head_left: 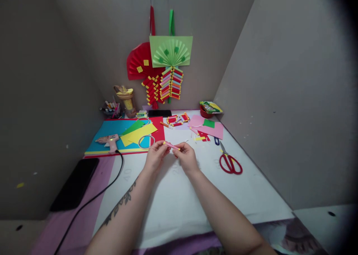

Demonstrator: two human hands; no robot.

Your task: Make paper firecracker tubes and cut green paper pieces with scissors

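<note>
A small pink paper roll (172, 146) with yellow ends is held level over the white table cover (173, 195). My left hand (156, 154) pinches its left end, and my right hand (186, 156) pinches the right end; both hands are closed. Just beyond my hands lies a group of red and yellow paper rolls (177, 119). An orange marker (166, 125) sits close to them. Left of my left hand, a roll of thin tape (146, 141) rests on coloured paper.
A pink glue gun (113, 140) with a black cord lies left on blue paper (107, 125). Red-handled scissors (231, 163) and a blue cutter (216, 141) are on the right. A black tablet (75, 184) lies at left. Paper fans (173, 53) hang on the wall.
</note>
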